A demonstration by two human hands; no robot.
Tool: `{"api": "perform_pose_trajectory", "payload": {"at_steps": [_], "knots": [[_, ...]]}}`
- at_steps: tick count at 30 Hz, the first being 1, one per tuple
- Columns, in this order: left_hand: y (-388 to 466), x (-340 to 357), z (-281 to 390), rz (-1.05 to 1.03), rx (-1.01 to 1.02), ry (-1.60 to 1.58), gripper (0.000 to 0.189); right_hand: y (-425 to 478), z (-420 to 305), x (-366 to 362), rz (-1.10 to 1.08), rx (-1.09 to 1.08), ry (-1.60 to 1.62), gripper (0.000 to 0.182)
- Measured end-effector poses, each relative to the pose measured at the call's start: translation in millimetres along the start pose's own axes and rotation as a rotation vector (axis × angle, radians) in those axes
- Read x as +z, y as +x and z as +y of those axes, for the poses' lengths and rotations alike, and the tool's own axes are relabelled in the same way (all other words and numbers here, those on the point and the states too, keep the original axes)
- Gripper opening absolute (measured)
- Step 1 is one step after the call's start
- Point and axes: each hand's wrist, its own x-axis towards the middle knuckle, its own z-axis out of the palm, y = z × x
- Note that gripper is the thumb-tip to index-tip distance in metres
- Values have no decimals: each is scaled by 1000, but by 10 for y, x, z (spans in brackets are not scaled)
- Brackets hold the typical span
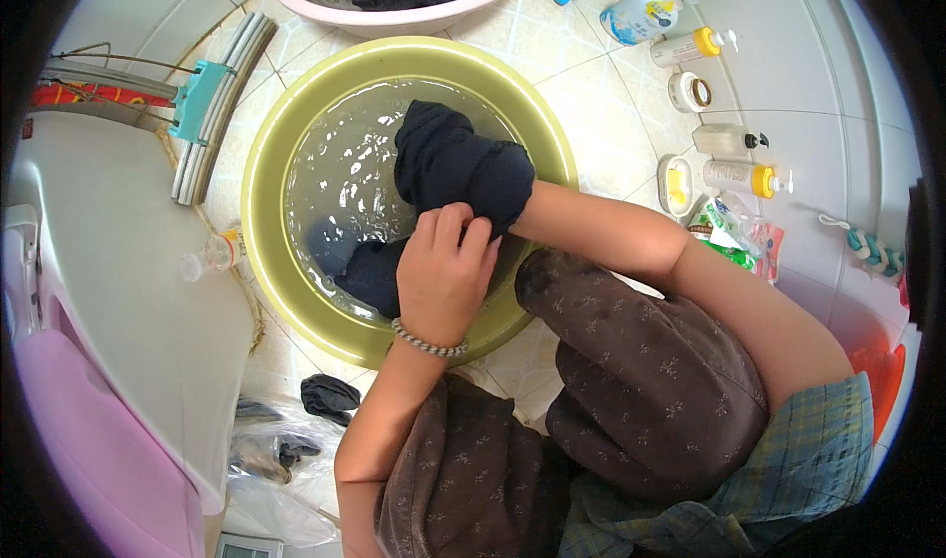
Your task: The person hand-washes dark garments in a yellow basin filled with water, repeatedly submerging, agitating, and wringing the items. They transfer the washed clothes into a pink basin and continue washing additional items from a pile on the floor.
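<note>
A large round green basin (260, 211) of water stands on the tiled floor before me. A dark navy garment (443, 152) is partly in the water, with part of it raised above the surface. My right arm goes inside the raised part, so my right hand is hidden by the cloth. My left hand (443, 262), with a beaded bracelet (429, 347) at the wrist, pinches the garment's edge near my right forearm. Another part of the dark cloth (369, 273) lies in the water to the left of my left hand.
Beyond the basin stands a pink tub (399, 19) with dark clothes. A sponge mop (203, 104) and a bottle (214, 255) are at the left, beside a white fixture (148, 262). Several pump bottles (643, 19) and a soap dish (676, 186) line the right wall. Plastic bags (284, 477) lie lower left.
</note>
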Motion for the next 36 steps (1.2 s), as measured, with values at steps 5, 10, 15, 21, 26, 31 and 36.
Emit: {"api": "perform_pose_trajectory", "payload": {"at_steps": [5,10,15,21,26,31,36], "knots": [[-164,-138,-259,118,-552,-570,7,-10,66,358,-104,148,376,39],[-339,-176,-451,289,-647,-702,5,-126,-89,368,-224,370,867,40],[-588,-272,-818,595,-983,-1042,9,-102,-341,-323,-474,270,779,52],[-857,-551,-1180,677,-1050,-1288,34,-151,-499,-1118,-3,542,952,46],[-991,-736,-1159,761,-995,-1193,32,-123,-395,-1503,434,352,984,35],[-1237,-943,-1256,866,-964,-907,29,-490,-154,-2020,945,435,1017,40],[-1127,-1156,-939,917,-925,-789,21,-529,-34,-2060,869,403,935,39]]}}
